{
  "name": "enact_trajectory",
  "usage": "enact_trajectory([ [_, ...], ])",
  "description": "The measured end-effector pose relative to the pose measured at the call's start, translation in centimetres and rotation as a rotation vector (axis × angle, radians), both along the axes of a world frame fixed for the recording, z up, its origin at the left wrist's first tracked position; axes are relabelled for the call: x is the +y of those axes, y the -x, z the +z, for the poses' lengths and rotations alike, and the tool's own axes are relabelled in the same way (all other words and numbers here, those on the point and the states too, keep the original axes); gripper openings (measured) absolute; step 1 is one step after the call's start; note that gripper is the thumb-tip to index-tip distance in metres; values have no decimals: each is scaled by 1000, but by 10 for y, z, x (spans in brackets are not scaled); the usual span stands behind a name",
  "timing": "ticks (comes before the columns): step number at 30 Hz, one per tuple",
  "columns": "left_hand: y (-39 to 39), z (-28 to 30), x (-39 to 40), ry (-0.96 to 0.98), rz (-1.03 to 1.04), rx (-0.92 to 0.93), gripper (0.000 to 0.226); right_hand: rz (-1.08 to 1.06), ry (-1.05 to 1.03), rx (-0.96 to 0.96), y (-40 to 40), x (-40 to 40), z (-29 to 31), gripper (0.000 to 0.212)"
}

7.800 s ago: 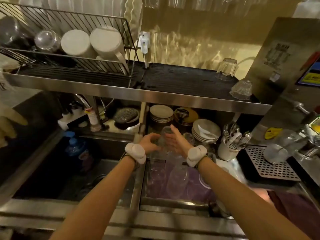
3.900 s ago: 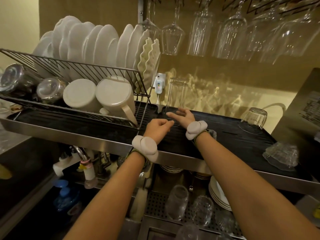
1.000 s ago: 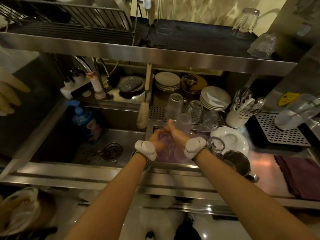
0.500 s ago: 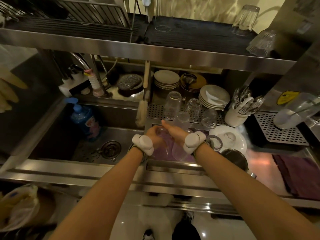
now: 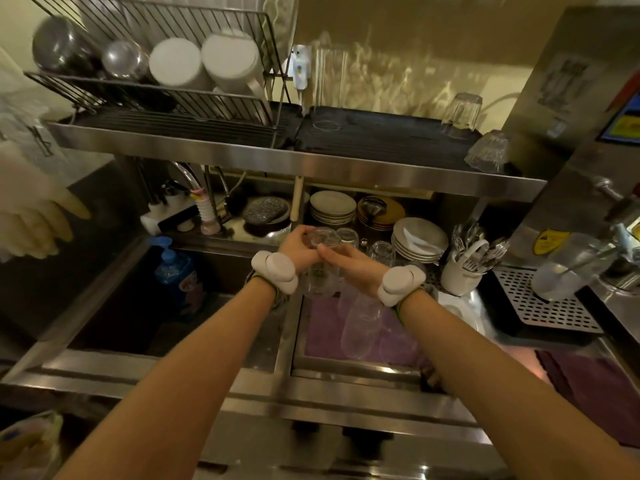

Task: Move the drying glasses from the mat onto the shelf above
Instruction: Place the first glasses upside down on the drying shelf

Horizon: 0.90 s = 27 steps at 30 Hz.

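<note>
A tall clear glass (image 5: 320,266) is held upside down between both hands, above the purple mat (image 5: 322,336). My left hand (image 5: 298,247) grips its upper end and my right hand (image 5: 349,268) holds its side. Other clear glasses (image 5: 358,323) stand upside down on the mat, and smaller ones (image 5: 381,252) sit behind it. On the steel shelf (image 5: 311,164) above lies a black ribbed mat (image 5: 381,140) with one tall glass (image 5: 327,91) at its left and two short glasses (image 5: 462,112) at its right.
A wire dish rack (image 5: 166,84) with cups and bowls fills the shelf's left half. The sink (image 5: 145,306) with a blue soap bottle (image 5: 176,275) is at left. Plates (image 5: 419,239), a cutlery holder (image 5: 464,271) and a perforated drip tray (image 5: 540,299) are at right.
Both hands have lifted a tall glass off the purple mat, and it now sits higher, in front of the lower shelf. The camera has tilted up, showing more of the upper shelf.
</note>
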<state>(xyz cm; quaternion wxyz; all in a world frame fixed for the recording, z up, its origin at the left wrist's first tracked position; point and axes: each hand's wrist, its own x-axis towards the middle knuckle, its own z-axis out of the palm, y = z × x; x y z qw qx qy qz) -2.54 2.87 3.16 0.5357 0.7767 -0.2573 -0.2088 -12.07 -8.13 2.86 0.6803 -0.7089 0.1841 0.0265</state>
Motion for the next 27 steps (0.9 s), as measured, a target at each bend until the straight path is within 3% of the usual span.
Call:
enact_trajectory([
  [2, -2, 14, -1, 22, 0, -33, 61, 68, -73, -66, 0, -7, 8, 18],
  [5, -4, 37, 1, 72, 6, -31, 69, 36, 1, -102, 0, -8, 31, 48],
  [10, -5, 66, -1, 158, -6, -49, 71, -15, 150, -179, -9, -13, 59, 37],
  [12, -7, 78, -3, 195, 11, -46, 72, -32, 193, -190, -14, -15, 68, 23],
  [16, -11, 100, -5, 265, 30, -75, 68, -47, 242, -179, -21, -19, 78, 68],
  [18, -14, 108, -6, 294, 24, -70, 62, -61, 227, -192, -25, -17, 80, 75],
  [27, -36, 157, -18, 450, 30, -122, 40, -158, 223, -323, -48, -24, 132, 57],
])
